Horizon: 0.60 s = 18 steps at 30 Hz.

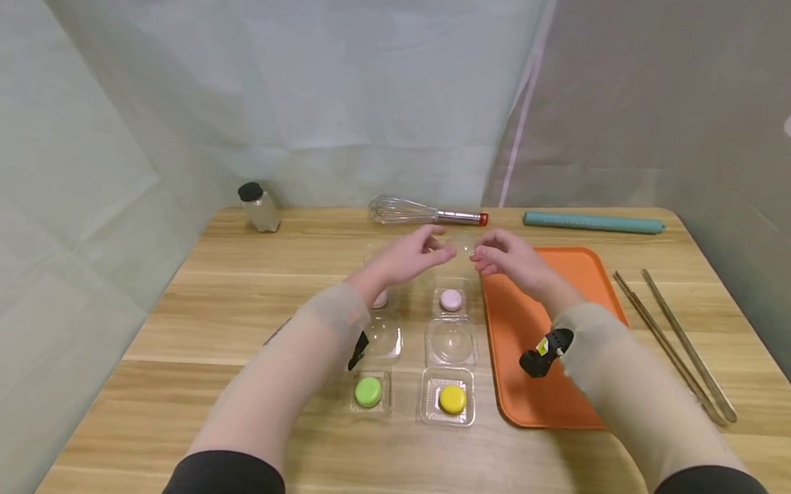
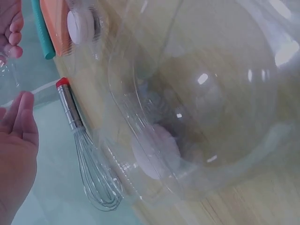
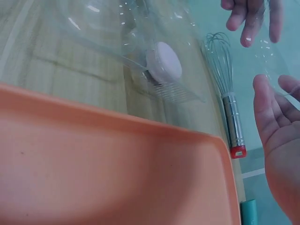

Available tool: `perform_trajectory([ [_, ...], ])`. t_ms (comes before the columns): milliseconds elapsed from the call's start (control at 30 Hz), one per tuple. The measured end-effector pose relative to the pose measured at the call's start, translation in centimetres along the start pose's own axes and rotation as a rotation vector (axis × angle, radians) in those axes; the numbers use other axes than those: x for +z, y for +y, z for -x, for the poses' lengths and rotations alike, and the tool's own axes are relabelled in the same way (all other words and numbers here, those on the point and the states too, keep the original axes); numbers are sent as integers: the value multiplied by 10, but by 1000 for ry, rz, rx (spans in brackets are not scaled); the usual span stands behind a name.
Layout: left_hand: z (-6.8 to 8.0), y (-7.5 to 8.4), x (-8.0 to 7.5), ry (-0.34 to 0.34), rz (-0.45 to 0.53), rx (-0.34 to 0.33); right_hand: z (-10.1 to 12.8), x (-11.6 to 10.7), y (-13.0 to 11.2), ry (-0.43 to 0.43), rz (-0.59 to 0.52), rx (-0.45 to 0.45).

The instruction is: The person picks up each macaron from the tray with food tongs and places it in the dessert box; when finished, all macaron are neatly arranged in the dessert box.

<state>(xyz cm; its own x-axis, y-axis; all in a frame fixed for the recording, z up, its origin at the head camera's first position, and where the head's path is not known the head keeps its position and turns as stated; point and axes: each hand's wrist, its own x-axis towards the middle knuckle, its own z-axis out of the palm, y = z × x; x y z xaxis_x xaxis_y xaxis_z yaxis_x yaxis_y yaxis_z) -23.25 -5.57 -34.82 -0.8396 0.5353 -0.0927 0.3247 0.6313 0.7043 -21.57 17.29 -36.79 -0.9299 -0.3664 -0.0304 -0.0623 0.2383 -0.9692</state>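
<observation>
No readable writing shows: the marks along the teal rod (image 1: 594,222) at the upper right and the small yellow label on the right wrist's camera (image 1: 538,362) are too small to read. Four clear plastic boxes stand near the centre of the frame. The lower right box (image 1: 427,409) holds a yellow macaron (image 1: 452,399), the lower left one (image 1: 385,407) a green macaron (image 1: 368,392). Above them, the upper right box (image 1: 437,311) holds a pink macaron (image 1: 451,299); another pink macaron (image 1: 381,299) is partly hidden by the left forearm. Domed open lids (image 1: 452,341) lie behind the front boxes. Beyond the pink macarons, upper centre, the right hand (image 1: 510,261) pinches the edge of a thin clear lid (image 1: 462,245) between fingers and thumb. The left hand (image 1: 411,255) faces it, fingers loosely extended; I cannot tell whether they touch the lid. A smooth orange tray (image 1: 528,312) lies under the right forearm, metal tongs (image 1: 686,333) at its right. A wire whisk (image 1: 404,210) with a red tip lies behind the hands, and a black-capped bottle (image 1: 262,213) stands at the upper left of the desk (image 1: 184,385)
</observation>
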Motion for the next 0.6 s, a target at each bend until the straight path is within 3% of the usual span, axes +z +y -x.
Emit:
perform_trajectory([
  [233, 4, 0, -4, -48, 17, -7, 5, 1, 1, -32, 16, -57],
  [600, 5, -6, -1, -155, -28, 26, 8, 2, 9, -140, 186, -92],
])
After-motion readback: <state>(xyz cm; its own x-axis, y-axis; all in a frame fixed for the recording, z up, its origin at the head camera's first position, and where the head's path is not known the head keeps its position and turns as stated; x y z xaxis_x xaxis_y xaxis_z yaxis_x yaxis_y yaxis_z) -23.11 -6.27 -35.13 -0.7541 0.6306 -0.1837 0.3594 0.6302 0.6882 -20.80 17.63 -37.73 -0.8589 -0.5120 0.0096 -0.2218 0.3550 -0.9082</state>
